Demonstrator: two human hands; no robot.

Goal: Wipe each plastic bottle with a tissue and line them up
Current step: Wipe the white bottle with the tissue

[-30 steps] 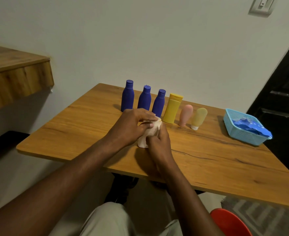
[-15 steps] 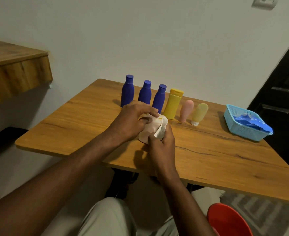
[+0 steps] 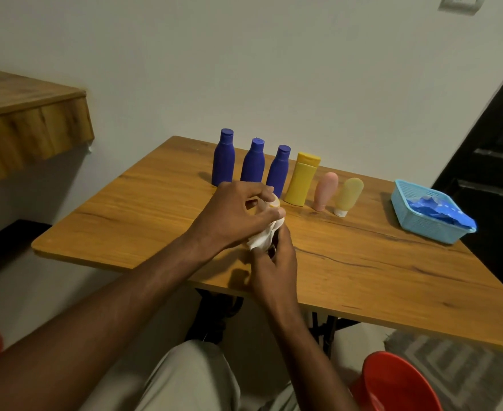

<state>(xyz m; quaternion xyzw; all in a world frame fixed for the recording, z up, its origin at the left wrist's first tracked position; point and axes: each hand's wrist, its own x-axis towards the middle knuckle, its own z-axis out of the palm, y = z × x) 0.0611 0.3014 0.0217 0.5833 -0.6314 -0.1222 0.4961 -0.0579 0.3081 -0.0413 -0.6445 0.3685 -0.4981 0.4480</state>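
Wooden table [image 3: 362, 277] on a black metal frame [image 3: 321, 327], set against a pale wall. Near its right edge, a light-blue plastic mesh basket [image 3: 431, 229] holding crumpled blue material [image 3: 440, 207]. Left of the table, a wooden ledge [image 3: 28, 129] jutting from the wall. High on the wall at right, a white switch plate [image 3: 459, 2]. Black door [image 3: 493, 161] at far right. Below the table's near edge, a red stool [image 3: 392, 384] on a grey patterned rug [image 3: 457, 366].

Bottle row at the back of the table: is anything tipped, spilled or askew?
Nothing serious. The three blue bottles, the yellow bottle, the pink tube and the pale yellow tube stand in one line, none tipped or spilled. The two tubes lean slightly right, possibly only lens distortion.
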